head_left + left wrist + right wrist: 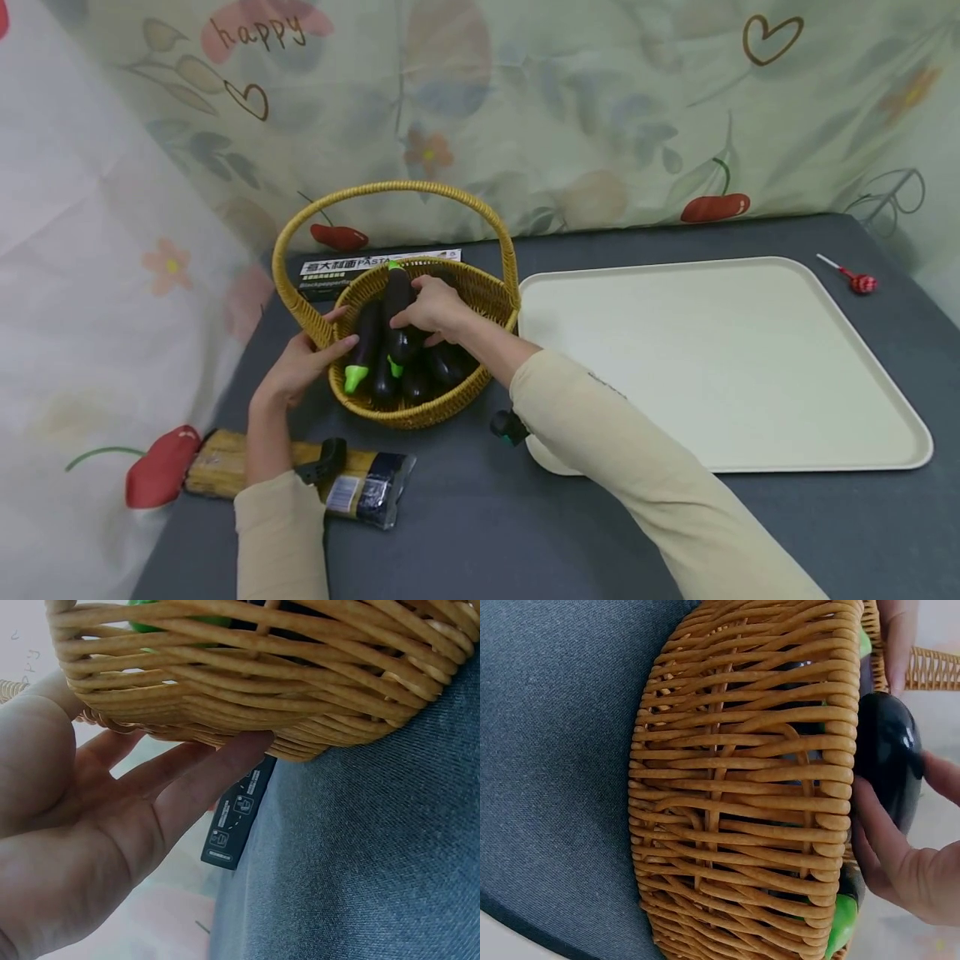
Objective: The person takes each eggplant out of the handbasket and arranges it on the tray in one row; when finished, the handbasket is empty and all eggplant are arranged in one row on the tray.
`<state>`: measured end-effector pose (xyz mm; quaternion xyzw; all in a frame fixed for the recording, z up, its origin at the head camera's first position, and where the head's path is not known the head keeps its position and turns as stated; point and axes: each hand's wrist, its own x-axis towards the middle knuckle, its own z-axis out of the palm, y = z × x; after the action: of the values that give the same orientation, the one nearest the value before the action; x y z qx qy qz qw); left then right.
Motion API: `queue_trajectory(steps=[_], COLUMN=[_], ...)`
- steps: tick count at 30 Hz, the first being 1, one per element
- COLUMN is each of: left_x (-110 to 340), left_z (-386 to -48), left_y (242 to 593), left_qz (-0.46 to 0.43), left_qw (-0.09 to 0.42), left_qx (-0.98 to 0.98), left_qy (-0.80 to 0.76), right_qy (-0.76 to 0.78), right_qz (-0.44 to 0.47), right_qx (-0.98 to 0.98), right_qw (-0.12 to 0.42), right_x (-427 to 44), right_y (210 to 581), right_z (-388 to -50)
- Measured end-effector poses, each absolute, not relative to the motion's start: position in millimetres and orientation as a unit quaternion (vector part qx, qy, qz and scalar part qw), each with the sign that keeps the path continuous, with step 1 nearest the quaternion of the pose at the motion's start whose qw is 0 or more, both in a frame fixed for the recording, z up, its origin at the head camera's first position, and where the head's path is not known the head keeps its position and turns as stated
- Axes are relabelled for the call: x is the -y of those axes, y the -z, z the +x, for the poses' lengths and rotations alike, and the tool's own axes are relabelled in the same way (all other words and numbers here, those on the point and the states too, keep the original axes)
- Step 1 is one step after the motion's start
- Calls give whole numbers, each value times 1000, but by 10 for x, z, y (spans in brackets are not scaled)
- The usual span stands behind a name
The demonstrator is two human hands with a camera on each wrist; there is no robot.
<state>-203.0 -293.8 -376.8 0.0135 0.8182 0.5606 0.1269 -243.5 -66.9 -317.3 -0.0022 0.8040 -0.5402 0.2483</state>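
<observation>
A wicker basket (420, 417) with a tall arched handle (390, 187) stands on the table and holds several dark eggplants (448, 365) with green stem ends. My left hand (296, 367) grips the basket's left side, its thumb over the rim. In the left wrist view its fingers (187, 780) lie against the outside of the weave. My right hand (442, 310) reaches over the basket and holds an eggplant (889, 742) between thumb and fingers, above the others. Left of it, near my left thumb, lies another eggplant (365, 333) with its green end towards me.
A large cream tray (720, 367) lies to the right of the basket. Behind the basket is a pasta box (318, 283). A packet of dry spaghetti (375, 492) lies under my left forearm. At the far right rests a red lollipop (862, 283). A patterned cloth hangs behind.
</observation>
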Motion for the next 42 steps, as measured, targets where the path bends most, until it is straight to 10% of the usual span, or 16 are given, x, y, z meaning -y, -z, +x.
queue_trajectory(steps=[42], left_x=[2964], left_z=[-2033], left_y=[3798], left_qz=[23], left_qw=[122], left_qx=[-811], left_qy=[-572], right_qy=[625], right_qz=[-191], right_qx=[-663], right_qw=[366], right_x=[-424], right_y=[2980], right_z=[-2150])
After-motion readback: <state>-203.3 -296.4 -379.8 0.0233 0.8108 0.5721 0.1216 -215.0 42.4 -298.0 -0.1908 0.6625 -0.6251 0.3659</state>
